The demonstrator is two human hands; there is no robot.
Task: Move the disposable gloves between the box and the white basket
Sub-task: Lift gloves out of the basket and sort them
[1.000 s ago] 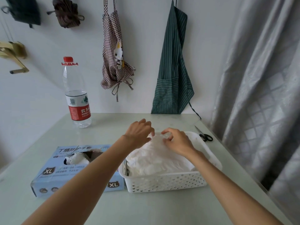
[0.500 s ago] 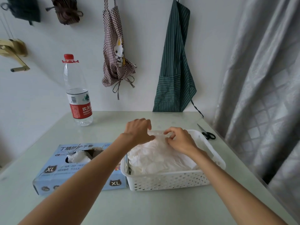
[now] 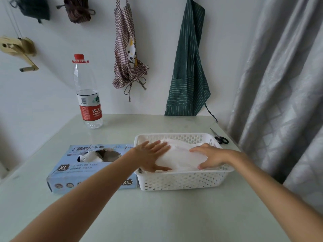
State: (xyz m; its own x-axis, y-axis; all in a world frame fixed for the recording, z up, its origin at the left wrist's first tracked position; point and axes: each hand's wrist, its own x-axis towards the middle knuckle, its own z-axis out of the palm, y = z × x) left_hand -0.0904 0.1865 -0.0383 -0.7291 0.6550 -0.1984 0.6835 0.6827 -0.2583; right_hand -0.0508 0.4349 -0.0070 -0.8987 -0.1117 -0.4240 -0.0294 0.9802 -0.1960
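Far left on the worktop (image 3: 174,215): bottle (image 3: 88,95) standing upright near the wall, well clear of the work. Nearer, box (image 3: 87,165) lying flat, its top slot torn open with white gloves bunched in the hole, probably for easy pulling or stuffing. Touching its right end, basket (image 3: 183,180), set close, seemingly to keep each transfer short. Inside, gloves (image 3: 181,154) heaped into a mound about level with the rim. Left hand (image 3: 152,156) flat on the mound's left slope, fingers straight, gripping nothing. Right hand (image 3: 211,156) spread on the right slope, fingers relaxed, likewise pressing, likely to tamp the pile below the rim. Beyond the basket's far right corner, scissors (image 3: 221,137) close to the worktop edge. Broad bare room in front.
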